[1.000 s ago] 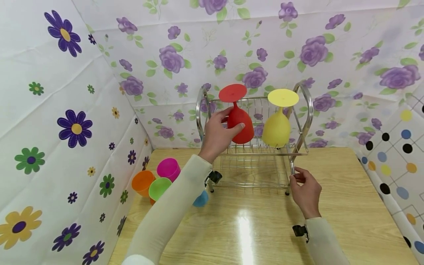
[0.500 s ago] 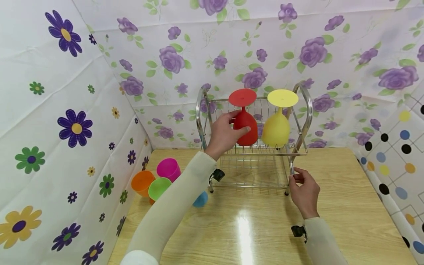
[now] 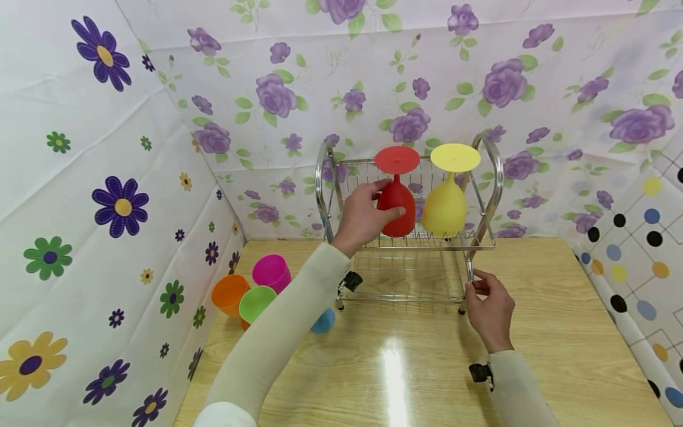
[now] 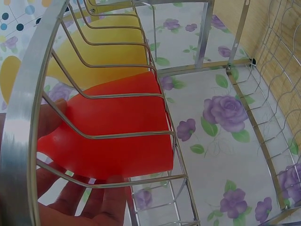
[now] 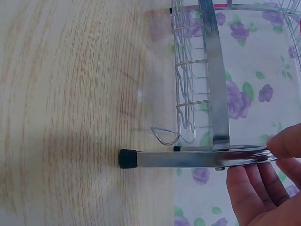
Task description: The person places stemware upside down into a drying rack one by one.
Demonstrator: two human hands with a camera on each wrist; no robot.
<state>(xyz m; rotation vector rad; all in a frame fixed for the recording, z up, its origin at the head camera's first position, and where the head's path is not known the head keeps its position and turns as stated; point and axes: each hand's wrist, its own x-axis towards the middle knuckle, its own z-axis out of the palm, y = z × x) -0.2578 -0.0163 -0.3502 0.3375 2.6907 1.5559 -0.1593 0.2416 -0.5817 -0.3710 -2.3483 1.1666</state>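
Observation:
A red plastic goblet [image 3: 396, 159] stands upside down at the upper tier of the metal dish rack [image 3: 497, 175]. My left hand [image 3: 363, 214] grips its bowl from the left, thumb in front. Seen through the rack's wires in the left wrist view, the goblet's red bowl [image 4: 122, 122] has its rim down at the tier's wires. Just to the right, a yellow goblet [image 3: 445, 207] stands inverted on the same tier. Lower down, my right hand [image 3: 492, 311] pinches the rack's right front leg [image 5: 181, 159] between thumb and fingers.
Left of the rack, several cups are grouped on the wooden table [image 3: 565, 332]: orange [image 3: 229, 296], pink [image 3: 271, 273], green [image 3: 258, 305] and blue [image 3: 323, 321], partly behind the left sleeve. Flowered cloth walls [image 3: 331, 65] enclose the back and left; a dotted one stands right.
My left hand has moved the red goblet right and slightly down, closer to the yellow one. The right hand keeps its hold on the rack leg, nearly still.

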